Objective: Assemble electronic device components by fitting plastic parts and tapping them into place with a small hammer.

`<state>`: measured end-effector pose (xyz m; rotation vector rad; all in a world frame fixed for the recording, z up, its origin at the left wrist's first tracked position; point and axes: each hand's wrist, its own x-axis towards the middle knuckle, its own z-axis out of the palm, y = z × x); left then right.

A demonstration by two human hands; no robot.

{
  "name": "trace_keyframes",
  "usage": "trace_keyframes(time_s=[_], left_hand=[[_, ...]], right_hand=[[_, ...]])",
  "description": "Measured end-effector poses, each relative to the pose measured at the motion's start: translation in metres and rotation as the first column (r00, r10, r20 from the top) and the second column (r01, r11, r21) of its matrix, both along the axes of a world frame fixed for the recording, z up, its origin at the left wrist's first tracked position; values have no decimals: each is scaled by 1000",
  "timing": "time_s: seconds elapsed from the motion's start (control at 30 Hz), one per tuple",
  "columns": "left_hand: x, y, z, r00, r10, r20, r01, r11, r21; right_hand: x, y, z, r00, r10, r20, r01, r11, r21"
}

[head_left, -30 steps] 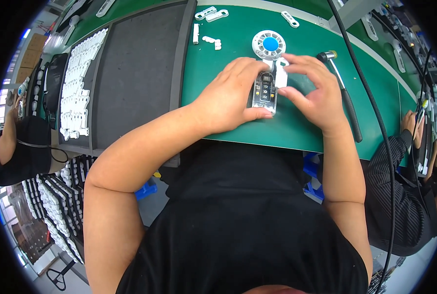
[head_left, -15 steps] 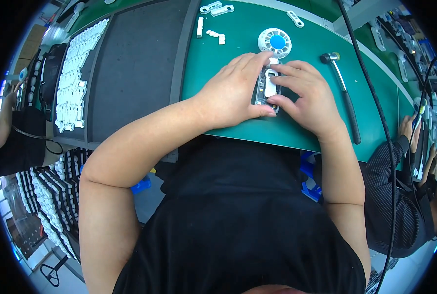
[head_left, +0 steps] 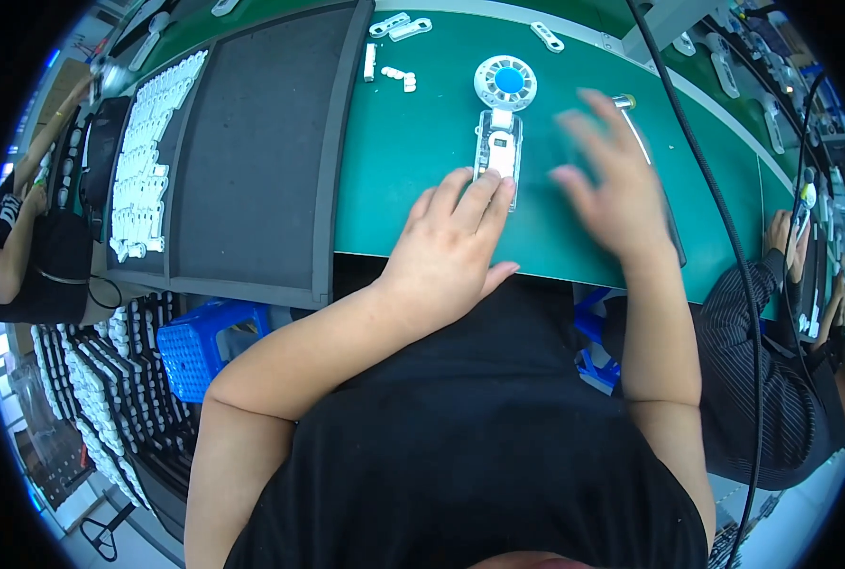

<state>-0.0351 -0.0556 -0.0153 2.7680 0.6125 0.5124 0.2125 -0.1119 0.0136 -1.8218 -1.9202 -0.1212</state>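
Observation:
On the green mat lies a white part with a round, vented head [head_left: 508,83] that has a blue disc in its middle. Its neck leads into a clear plastic housing [head_left: 485,152], in which a white oblong piece [head_left: 501,152] sits. My left hand [head_left: 446,242] rests its outstretched fingertips on the near end of this piece and housing, thumb apart. To the right, my right hand [head_left: 617,180] is blurred by motion over the mat, fingers spread and nothing visible in them. It partly covers a hammer [head_left: 628,104] with a dark handle.
Several small white pieces [head_left: 400,76] lie at the mat's far left, and a white oblong part [head_left: 547,37] farther back. A dark tray [head_left: 257,142] with rows of white parts [head_left: 143,180] stands left. A black cable [head_left: 707,180] hangs at right; co-workers sit on both sides.
My left hand has slid back toward me from the housing's side to its near end. My right hand has let go and moved right toward the hammer.

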Motion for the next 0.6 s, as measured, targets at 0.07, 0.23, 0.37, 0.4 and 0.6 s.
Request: trace_keyframes(time_s=[0.07,0.23,0.37,0.4,0.6], left_hand=[[-1,-5,-4,999,21,35,-21,1000,-3],[3,-4,-13,992,35,119,-38,999,22],[3,-1,-19,991,45,124,-48,999,23],[2,-2,-19,991,43,125,-44,999,12],[5,-4,-18,989,56,140,-58,998,15]], right_hand=[[34,-27,-4,899,-422,118,425,905,7],[64,-73,-22,807,-574,137,588,765,-261],[-5,-73,-5,921,-322,-218,247,918,-310],[-23,-73,2,915,-239,-324,131,938,-321],[-35,-71,4,946,-143,-291,31,933,-358]])
